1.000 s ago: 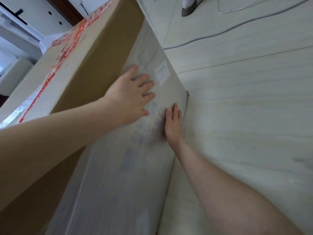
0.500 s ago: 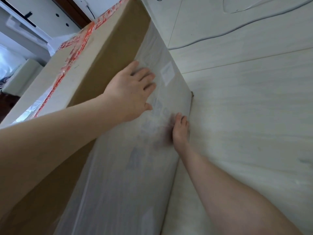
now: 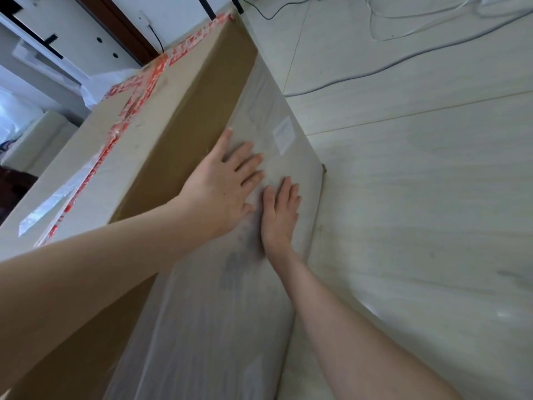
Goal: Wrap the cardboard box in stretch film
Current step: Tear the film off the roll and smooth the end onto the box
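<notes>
Left hand (image 3: 222, 192) and right hand (image 3: 279, 215), fingers straight, press stretch film (image 3: 216, 313) onto one cardboard box (image 3: 184, 131).

A cardboard box (image 3: 184, 116) stands on the pale floor (image 3: 418, 197), with red tape (image 3: 127, 111) along its top and cloudy stretch film (image 3: 207, 327) over the lower part of its visible side. The left grip (image 3: 222, 186) lies flat on the film near its upper edge, fingers straight and spread. The right grip (image 3: 281, 209) presses flat just beside it, lower on the film, and a grey cable (image 3: 375, 70) crosses the floor beyond.
</notes>
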Tool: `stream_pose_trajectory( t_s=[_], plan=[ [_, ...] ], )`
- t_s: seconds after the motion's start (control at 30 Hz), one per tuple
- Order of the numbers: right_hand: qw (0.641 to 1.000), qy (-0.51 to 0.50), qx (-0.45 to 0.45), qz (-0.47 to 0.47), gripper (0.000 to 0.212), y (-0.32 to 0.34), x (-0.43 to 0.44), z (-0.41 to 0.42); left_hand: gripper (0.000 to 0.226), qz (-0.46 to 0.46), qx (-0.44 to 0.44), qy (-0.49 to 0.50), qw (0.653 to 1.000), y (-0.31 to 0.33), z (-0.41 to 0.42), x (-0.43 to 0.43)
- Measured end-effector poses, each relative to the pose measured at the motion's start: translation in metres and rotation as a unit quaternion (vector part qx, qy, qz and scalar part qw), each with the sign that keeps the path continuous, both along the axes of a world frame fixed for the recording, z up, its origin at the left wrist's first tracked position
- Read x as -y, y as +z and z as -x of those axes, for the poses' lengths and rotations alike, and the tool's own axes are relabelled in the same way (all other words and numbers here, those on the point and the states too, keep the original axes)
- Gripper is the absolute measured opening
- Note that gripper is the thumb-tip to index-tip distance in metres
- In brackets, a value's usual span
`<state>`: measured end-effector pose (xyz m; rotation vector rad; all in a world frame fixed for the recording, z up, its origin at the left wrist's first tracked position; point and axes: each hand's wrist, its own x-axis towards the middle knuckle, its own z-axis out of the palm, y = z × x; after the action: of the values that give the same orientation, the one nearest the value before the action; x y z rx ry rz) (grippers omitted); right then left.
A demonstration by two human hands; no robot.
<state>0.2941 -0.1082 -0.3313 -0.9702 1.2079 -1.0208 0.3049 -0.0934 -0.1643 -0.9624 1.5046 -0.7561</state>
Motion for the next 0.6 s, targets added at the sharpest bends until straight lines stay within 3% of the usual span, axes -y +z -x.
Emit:
stream_pose_trajectory(
  t_s=[0.23, 0.6],
  plan=[
    [0.999, -0.001, -0.033, -0.001, 0.063, 0.001, 0.0, -0.01, 0.066, -0.003, 0.002, -0.004, 1.0, -0.001, -0.006, 0.001],
    [1.0, -0.004, 0.003, 0.025, 0.06, -0.008, 0.003, 0.001, 0.072, -0.001, 0.007, 0.015, 1.0, 0.0, 0.003, 0.002]
  ],
)
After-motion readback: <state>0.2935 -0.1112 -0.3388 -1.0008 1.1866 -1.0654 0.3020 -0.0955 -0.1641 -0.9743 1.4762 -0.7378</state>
